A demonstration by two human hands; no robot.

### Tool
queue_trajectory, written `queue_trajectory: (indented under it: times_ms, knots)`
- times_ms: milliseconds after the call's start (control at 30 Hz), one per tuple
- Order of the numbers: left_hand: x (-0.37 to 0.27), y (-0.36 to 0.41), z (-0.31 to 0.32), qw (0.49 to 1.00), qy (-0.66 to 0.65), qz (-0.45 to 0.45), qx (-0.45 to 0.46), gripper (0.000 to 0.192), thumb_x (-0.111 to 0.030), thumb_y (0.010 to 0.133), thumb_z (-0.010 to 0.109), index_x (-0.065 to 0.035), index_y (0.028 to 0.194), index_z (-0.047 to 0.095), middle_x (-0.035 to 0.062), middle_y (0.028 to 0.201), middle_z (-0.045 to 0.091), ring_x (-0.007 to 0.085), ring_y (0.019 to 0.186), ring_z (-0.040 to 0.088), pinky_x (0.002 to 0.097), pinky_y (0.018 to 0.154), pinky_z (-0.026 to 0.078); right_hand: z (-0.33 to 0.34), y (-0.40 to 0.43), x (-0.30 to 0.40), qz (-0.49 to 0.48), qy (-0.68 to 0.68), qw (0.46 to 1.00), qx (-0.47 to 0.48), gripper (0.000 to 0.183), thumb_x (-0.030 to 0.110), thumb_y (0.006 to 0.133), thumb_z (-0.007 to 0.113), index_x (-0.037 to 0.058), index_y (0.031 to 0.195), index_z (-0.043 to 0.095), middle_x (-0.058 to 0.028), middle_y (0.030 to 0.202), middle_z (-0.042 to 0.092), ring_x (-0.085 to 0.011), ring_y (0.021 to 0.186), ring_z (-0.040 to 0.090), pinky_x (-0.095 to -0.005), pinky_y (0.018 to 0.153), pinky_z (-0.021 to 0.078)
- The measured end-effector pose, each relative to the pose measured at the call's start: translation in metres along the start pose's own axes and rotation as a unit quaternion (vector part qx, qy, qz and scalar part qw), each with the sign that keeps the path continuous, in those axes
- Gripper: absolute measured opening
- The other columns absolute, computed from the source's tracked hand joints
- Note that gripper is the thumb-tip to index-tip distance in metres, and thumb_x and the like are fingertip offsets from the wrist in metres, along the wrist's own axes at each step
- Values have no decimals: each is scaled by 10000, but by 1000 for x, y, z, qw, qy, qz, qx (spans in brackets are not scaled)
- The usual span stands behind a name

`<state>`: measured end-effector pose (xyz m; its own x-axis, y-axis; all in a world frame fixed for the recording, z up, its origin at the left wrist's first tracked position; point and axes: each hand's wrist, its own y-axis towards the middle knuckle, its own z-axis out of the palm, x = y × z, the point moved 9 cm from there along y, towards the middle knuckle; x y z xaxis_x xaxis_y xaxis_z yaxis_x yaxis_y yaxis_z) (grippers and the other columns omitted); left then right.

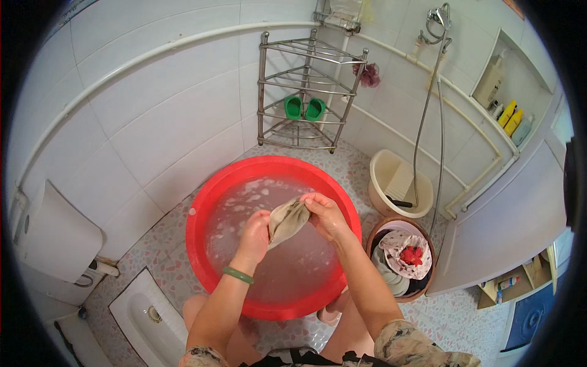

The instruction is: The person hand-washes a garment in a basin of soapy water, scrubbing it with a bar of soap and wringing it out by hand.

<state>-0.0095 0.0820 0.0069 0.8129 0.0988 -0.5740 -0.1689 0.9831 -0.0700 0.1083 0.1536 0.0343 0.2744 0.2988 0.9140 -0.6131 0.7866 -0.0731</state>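
A small beige wet cloth (pixel 288 221) is stretched between my two hands above a large red plastic basin (pixel 275 314). My left hand (pixel 256 231) pinches its left edge, and a green bangle (pixel 238 275) circles that wrist. At the upper right end of the cloth, the fingers of my right hand (pixel 324 214) grip it. Greyish soapy water (pixel 284 280) fills much of the basin, with patches of foam on the surface. The cloth looks creased and has darker areas; which kind of item it is, I cannot tell.
Right of the basin stands a bucket (pixel 371 229) heaped with clothes. Behind it is a cream tub (pixel 426 202) holding a washboard (pixel 400 181) and the shower hose end. A metal corner rack (pixel 261 87) carries green slippers (pixel 303 109). A squat toilet (pixel 146 316) lies at lower left.
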Motion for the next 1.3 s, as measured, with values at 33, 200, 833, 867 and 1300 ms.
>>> queue_trajectory:
  times_ms: [33, 200, 833, 867, 1300]
  knots:
    - [-2, 1, -3, 1000, 0, 3, -1, 86, -50, 771, 501, -22, 848, 527, 42, 789, 547, 113, 718, 523, 247, 635, 419, 6, 1, 1, -2, 24, 999, 23, 129, 189, 826, 523, 87, 887, 574, 43, 828, 550, -60, 726, 479, -201, 650, 377]
    - [22, -7, 8, 986, 39, -157, 40, 163, -93, 801, 522, -26, 949, 525, 90, 937, 572, 175, 883, 548, 310, 763, 440, 22, -7, 6, -1, -77, 992, 101, 125, 214, 827, 523, 105, 870, 566, 59, 791, 516, -41, 686, 431, -189, 611, 336]
    - [14, 4, -2, 993, 86, 25, -73, 207, -119, 847, 476, -21, 1025, 513, 30, 884, 531, 96, 764, 505, 225, 677, 423, 36, -1, 6, -115, -178, 976, -54, 103, 99, 802, 539, 26, 852, 591, 33, 743, 547, -41, 642, 473, -177, 556, 382]
    - [11, 3, -1, 989, 118, 46, -71, 201, -155, 856, 472, -16, 993, 518, 26, 860, 528, 91, 747, 500, 218, 667, 422, 26, -1, 5, -113, -185, 969, -116, 125, 123, 808, 534, 7, 791, 576, 11, 727, 559, -54, 650, 488, -207, 568, 401]
    - [59, 16, -69, 994, -39, -94, -41, 275, -342, 857, 462, -126, 687, 461, -29, 619, 409, 90, 572, 409, 259, 544, 387, 117, -19, -1, -317, -624, 714, -34, 258, 272, 832, 468, 48, 762, 575, -143, 671, 551, -247, 572, 547, -337, 508, 437]
